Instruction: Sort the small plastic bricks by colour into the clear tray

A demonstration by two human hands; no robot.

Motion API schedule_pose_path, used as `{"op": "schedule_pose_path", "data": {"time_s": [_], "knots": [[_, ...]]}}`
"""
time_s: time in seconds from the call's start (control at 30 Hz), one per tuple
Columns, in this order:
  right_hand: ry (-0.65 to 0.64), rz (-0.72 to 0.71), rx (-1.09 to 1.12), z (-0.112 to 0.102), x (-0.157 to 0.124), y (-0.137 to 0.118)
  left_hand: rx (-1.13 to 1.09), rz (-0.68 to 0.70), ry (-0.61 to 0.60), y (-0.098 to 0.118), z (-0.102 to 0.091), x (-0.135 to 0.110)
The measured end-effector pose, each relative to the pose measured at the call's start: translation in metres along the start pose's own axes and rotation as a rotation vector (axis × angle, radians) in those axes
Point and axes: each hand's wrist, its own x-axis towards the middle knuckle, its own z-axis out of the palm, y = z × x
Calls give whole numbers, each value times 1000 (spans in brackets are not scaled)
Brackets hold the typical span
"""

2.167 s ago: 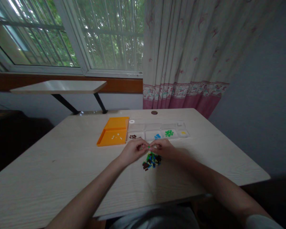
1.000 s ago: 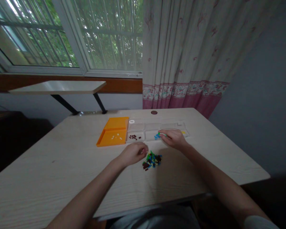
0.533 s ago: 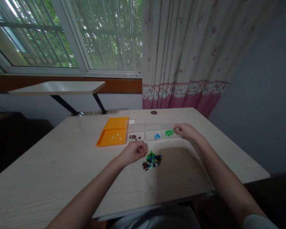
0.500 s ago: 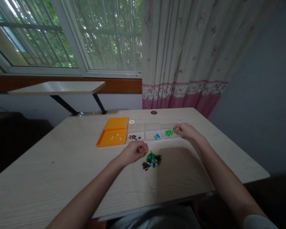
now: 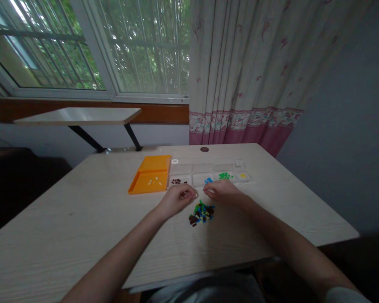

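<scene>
Head view: two hands nearly meet just beyond a pile of small bricks

Nearest, on the person's side of the pile [image 5: 202, 212], grey clothing [image 5: 205, 290] shows below the table [image 5: 91, 223] edge. The pile itself lies loose on the bare tabletop, mixed brown, green, blue and pale yellow.

Just beyond the pile and to its left is the left hand [image 5: 177, 200]; its grip is narrow, thumb and fingers drawn together, with a pale speck at the tips too small to tell as held or not. Just beyond the pile and to its right, the right hand [image 5: 222, 192] has a narrow grip too, fingers curled; I cannot tell whether anything is in it. A small gap parts the two hands.

Farther past the pile runs a clear tray [image 5: 202, 167]. Its front row has brown bits [image 5: 176, 181] to the pile's left, blue bits [image 5: 208, 180] almost straight behind it, then green bits [image 5: 224, 176] and yellow bits [image 5: 243, 176] to its right. Left of the pile, next to the tray, an orange box [image 5: 154, 162] carries white bits [image 5: 156, 178]. A white ring [image 5: 174, 161] sits behind the pile, to its left.

Well behind the pile are a raised shelf [image 5: 78, 115] and window [image 5: 151, 46] to its left, and a curtain [image 5: 240, 63], mostly to its right.
</scene>
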Motion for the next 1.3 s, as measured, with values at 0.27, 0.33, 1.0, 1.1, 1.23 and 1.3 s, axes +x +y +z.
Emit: {"op": "schedule_pose_path", "data": {"time_s": [0.27,0.33,1.0,1.1,1.23,1.3], "knots": [[198,-112,43,19,-5,-20,-23,39,-14,-1,4,-1],[202,-111,35,19,-6,-22,-19,42,-23,-1,4,-1],[415,-119,2,1,-4,-8,154,96,-70,0,-1,0],[547,-88,33,-9,-3,-3,274,204,-176,0,-3,-1],[603,-66,77,-16,-3,2,385,248,-259,1,-3,-3],[606,-52,95,-16,-4,4,416,253,-273,1,-3,-3]]}}
